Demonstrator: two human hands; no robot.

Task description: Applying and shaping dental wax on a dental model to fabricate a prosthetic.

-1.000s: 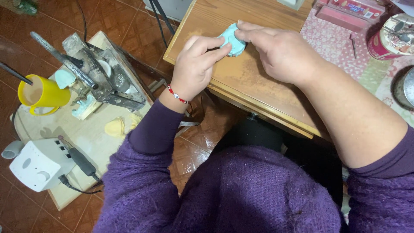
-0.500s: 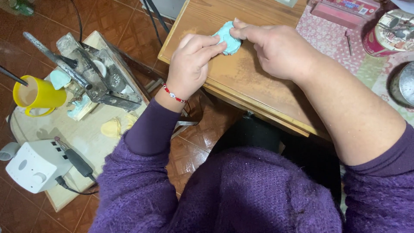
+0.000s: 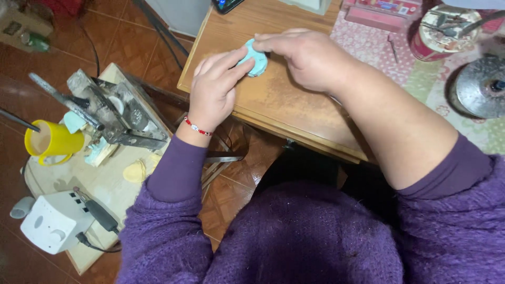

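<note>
— Both hands have slid a little toward the near-left part of the table since a second ago, and the pale blue lump has gone with them. What is the grip like?

— Left hand (image 3: 213, 92) pinches the pale blue lump (image 3: 254, 59) with its fingertips from the left; right hand (image 3: 307, 58) presses on it from the right and above. Each grip is narrow, closed on that one soft piece, which rests on the bare wood of the table (image 3: 294, 118) near its left edge.

— And the wrists?

— A red and white beaded bracelet (image 3: 197, 127) circles the left wrist; purple knitted sleeves (image 3: 173, 210) cover both arms.

— Any containers?

— A yellow mug (image 3: 52, 143) stands on the low board (image 3: 102, 184) by the floor, left of the table; it looks filled with a pale cloudy liquid, and a thin rod leans at its rim. A red round tin (image 3: 439, 31) sits at the far right of the table on a patterned cloth (image 3: 379, 50), with metal tools lying across its top. What is inside it I cannot tell.

— What else is close?

— A grey metal machine (image 3: 113, 113) stands beside the mug, a white box-shaped unit (image 3: 52, 221) with a dark handpiece lies nearer, and a round metal disc (image 3: 481, 87) rests at the right edge.
</note>
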